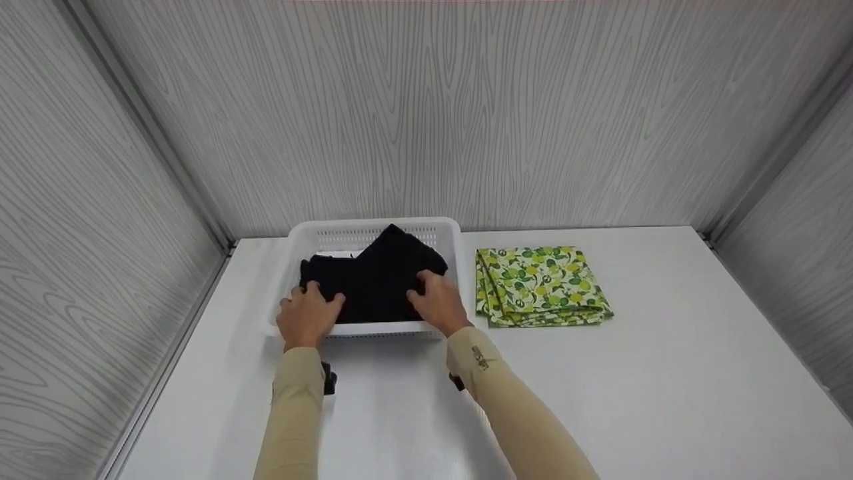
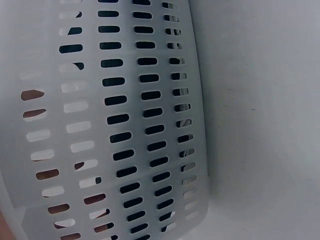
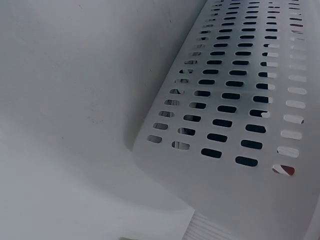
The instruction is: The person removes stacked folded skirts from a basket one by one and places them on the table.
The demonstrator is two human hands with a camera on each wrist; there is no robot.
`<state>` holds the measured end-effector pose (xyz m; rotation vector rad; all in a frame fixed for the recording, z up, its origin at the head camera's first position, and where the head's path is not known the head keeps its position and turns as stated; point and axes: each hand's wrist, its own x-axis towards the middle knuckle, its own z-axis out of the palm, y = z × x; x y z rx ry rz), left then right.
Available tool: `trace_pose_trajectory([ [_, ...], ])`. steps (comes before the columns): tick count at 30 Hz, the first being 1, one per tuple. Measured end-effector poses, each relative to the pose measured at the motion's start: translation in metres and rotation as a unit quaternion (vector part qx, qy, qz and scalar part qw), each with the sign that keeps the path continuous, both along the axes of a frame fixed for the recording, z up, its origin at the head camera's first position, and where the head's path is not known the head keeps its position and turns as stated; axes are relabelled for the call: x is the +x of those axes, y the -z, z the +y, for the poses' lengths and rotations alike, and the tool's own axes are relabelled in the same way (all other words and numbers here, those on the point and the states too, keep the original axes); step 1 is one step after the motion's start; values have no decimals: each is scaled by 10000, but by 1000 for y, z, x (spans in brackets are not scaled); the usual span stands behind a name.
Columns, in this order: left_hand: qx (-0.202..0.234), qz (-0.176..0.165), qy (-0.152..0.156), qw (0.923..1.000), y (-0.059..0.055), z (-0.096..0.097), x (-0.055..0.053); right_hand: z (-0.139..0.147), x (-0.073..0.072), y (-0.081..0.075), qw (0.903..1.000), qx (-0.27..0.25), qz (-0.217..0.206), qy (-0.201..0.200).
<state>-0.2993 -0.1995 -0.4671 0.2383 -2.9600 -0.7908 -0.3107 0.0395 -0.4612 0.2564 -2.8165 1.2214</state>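
A piece of black cloth [image 1: 373,287] lies bunched in a white plastic basket [image 1: 456,233], with one corner pointing up toward the back. At the basket's front left, my left hand [image 1: 310,319] grips the cloth between thumb and bent fingers. My right hand [image 1: 441,303] pinches the cloth's right part, just inside the basket's right side. Both wrist views face the slotted basket wall [image 2: 90,125], and dark cloth shows through its holes. The fingers are mostly hidden behind that wall [image 3: 200,170] there.
A folded cloth with a green and yellow lemon print [image 1: 540,283] lies right of the basket on the white table [image 1: 666,373]. Something white [image 1: 336,254] shows behind the black cloth inside the basket. Grey wood-grain panels [image 1: 426,113] stand at the back and both sides.
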Motion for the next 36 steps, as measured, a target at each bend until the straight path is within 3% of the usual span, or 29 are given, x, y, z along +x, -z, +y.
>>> trace_pose_trajectory([
  [11,-72,95,-209,9997,-11,-2,-11,-7,-15,-17,9929,681,-968,-150],
  [14,-149,-8,-221,9996,-13,0,-12,-7,-18,-21,9890,500,-1391,-108],
  [21,-486,-639,-43,9968,-17,4,-14,-5,-21,-19,9769,-137,-2134,-22],
  [24,-628,-661,-75,9958,-17,4,-15,-6,-23,-17,9663,-748,-2464,-6],
  [29,-769,-546,-126,9955,-14,6,-16,-4,-27,-13,9370,-1977,-2878,129],
  [33,-678,-280,-212,9971,-8,9,-16,-2,-27,-6,9173,-2523,-3072,210],
  [36,-465,19,-214,9987,-4,10,-16,0,-25,-3,9079,-2744,-3159,238],
])
